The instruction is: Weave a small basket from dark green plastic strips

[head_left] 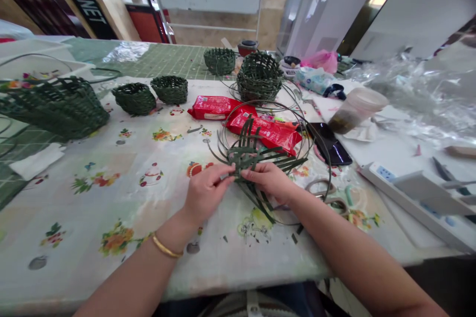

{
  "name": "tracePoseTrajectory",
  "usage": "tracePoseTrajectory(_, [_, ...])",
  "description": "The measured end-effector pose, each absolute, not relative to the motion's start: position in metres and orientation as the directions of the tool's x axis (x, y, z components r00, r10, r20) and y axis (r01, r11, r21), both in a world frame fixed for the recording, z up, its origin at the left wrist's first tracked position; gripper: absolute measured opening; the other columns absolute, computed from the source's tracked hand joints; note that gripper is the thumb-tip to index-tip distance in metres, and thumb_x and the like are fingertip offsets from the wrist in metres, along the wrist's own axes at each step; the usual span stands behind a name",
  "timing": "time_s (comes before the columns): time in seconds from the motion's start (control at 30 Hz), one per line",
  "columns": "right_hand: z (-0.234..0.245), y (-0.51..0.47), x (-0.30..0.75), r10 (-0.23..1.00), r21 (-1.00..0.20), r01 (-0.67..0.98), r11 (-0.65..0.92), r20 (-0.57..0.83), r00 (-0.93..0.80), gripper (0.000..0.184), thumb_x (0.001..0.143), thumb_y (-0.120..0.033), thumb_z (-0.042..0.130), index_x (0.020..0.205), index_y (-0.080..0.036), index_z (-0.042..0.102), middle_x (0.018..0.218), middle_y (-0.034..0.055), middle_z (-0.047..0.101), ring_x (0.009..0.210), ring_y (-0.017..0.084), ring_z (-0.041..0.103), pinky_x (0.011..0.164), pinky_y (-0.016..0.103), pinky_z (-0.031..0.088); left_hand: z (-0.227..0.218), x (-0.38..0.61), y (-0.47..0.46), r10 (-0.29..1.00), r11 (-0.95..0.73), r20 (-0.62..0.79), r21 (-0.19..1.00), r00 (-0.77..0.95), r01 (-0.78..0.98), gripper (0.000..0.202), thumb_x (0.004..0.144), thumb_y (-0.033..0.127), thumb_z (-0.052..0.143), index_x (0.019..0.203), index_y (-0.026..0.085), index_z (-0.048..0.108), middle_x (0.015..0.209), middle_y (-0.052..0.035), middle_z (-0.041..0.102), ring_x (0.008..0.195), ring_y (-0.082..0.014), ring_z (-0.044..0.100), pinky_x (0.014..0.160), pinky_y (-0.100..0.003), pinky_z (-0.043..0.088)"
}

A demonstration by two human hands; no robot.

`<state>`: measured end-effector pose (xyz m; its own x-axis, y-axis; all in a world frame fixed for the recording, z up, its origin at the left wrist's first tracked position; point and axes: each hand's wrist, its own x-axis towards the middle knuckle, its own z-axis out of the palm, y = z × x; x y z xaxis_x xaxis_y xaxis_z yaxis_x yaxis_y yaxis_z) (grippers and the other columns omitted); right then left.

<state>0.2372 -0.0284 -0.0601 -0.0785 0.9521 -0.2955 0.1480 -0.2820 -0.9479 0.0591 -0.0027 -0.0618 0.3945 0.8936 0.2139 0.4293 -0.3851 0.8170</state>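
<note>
My left hand and my right hand meet at the middle of the table, their fingertips pinching a loose flat weave of dark green strips. The strips cross at the centre and splay outward, some ends reaching past my right wrist. Beneath and behind the weave lie coils of thin dark wire. Those coils rest partly over two red foil packets. A pair of scissors sits just beyond my right hand, its handles partly hidden by my forearm.
Several finished green woven baskets stand on the floral tablecloth, with a larger one behind the wire. To the right are a black phone, a plastic cup and crumpled clear plastic sheeting.
</note>
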Motion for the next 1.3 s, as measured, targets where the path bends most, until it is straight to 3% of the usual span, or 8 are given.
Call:
tracePoseTrajectory(0.1, [-0.060, -0.028, 0.237, 0.965, -0.964, 0.116, -0.240, -0.250, -0.079, 0.030, 0.068, -0.045, 0.065, 0.078, -0.016, 0.067, 0.055, -0.0034, 0.051, 0.053, 0.009, 0.044, 0.051, 0.021, 0.035, -0.062, 0.058, 0.000, 0.834, -0.450, 0.217, 0.799, 0.507, 0.398, 0.024, 0.078, 0.025, 0.053, 0.101, 0.021, 0.061, 0.113, -0.0062, 0.064, 0.068, -0.0141, 0.063, 0.069, -0.029, 0.051])
tracePoseTrajectory(0.23, [-0.059, -0.027, 0.237, 0.930, -0.929, 0.152, -0.339, -0.355, -0.096, 0.032, 0.070, -0.045, 0.064, 0.078, -0.014, 0.068, 0.043, -0.0063, 0.040, 0.043, 0.007, 0.035, 0.045, 0.021, 0.030, -0.062, 0.049, 0.011, 0.797, -0.359, 0.013, 0.814, 0.604, 0.456, 0.044, 0.079, 0.022, 0.051, 0.122, 0.021, 0.045, 0.119, -0.0083, 0.060, 0.046, -0.0085, 0.057, 0.056, -0.027, 0.050])
tracePoseTrajectory(0.43, [-0.052, -0.028, 0.237, 0.908, -0.911, 0.112, -0.396, -0.407, -0.103, 0.030, 0.067, -0.045, 0.066, 0.069, -0.016, 0.063, 0.041, -0.0095, 0.033, 0.037, 0.004, 0.021, 0.040, 0.021, 0.018, -0.066, 0.045, 0.019, 0.629, -0.719, 0.199, 0.517, 0.752, 0.465, 0.019, 0.081, 0.016, 0.041, 0.092, 0.019, 0.056, 0.092, -0.0066, 0.067, 0.085, -0.0199, 0.063, 0.073, -0.030, 0.046])
tracePoseTrajectory(0.6, [-0.051, -0.030, 0.238, 0.916, -0.917, 0.130, -0.377, -0.389, -0.093, 0.033, 0.065, -0.048, 0.067, 0.063, -0.016, 0.058, 0.039, -0.0113, 0.024, 0.038, 0.004, 0.018, 0.041, 0.022, 0.014, -0.068, 0.051, 0.024, 0.733, -0.381, -0.024, 0.813, 0.680, 0.440, 0.007, 0.077, 0.022, 0.052, 0.075, 0.021, 0.044, 0.057, 0.0059, 0.054, 0.044, -0.0098, 0.054, 0.050, -0.022, 0.042])
tracePoseTrajectory(0.77, [-0.060, -0.031, 0.239, 0.942, -0.923, 0.243, -0.298, -0.325, -0.080, 0.035, 0.065, -0.050, 0.066, 0.068, -0.015, 0.061, 0.043, -0.0095, 0.031, 0.041, 0.005, 0.023, 0.042, 0.022, 0.016, -0.067, 0.053, 0.026, 0.676, -0.106, -0.143, 0.952, 0.723, 0.287, 0.021, 0.070, 0.021, 0.059, 0.075, 0.020, 0.039, 0.058, 0.0089, 0.047, 0.041, -0.0087, 0.053, 0.042, -0.020, 0.038])
tracePoseTrajectory(0.93, [-0.060, -0.032, 0.236, 0.951, -0.948, 0.171, -0.270, -0.290, -0.106, 0.029, 0.070, -0.044, 0.064, 0.076, -0.015, 0.065, 0.053, -0.0052, 0.050, 0.047, 0.007, 0.039, 0.046, 0.021, 0.030, -0.059, 0.056, 0.022, 0.724, -0.267, -0.071, 0.888, 0.686, 0.374, 0.012, 0.073, 0.022, 0.058, 0.081, 0.019, 0.049, 0.063, 0.0058, 0.054, 0.047, -0.0085, 0.051, 0.050, -0.022, 0.040])
tracePoseTrajectory(1.1, [-0.058, -0.031, 0.231, 0.969, -0.989, -0.033, -0.143, -0.133, -0.209, 0.029, 0.070, -0.036, 0.065, 0.092, -0.017, 0.064, 0.091, 0.0028, 0.065, 0.084, 0.015, 0.057, 0.074, 0.026, 0.043, -0.056, 0.064, 0.018, 0.746, -0.444, 0.049, 0.780, 0.664, 0.441, 0.015, 0.069, 0.027, 0.064, 0.081, 0.019, 0.061, 0.074, 0.0014, 0.063, 0.070, -0.0148, 0.057, 0.064, -0.024, 0.042])
tracePoseTrajectory(1.3, [-0.055, -0.028, 0.238, 0.957, -0.965, 0.110, -0.237, -0.252, -0.142, 0.023, 0.073, -0.040, 0.061, 0.071, -0.018, 0.057, 0.049, -0.0070, 0.045, 0.045, 0.007, 0.039, 0.044, 0.020, 0.028, -0.063, 0.061, 0.019, 0.779, -0.409, 0.115, 0.839, 0.616, 0.360, 0.013, 0.078, 0.027, 0.055, 0.069, 0.018, 0.049, 0.073, 0.0005, 0.062, 0.065, -0.0125, 0.058, 0.062, -0.024, 0.044])
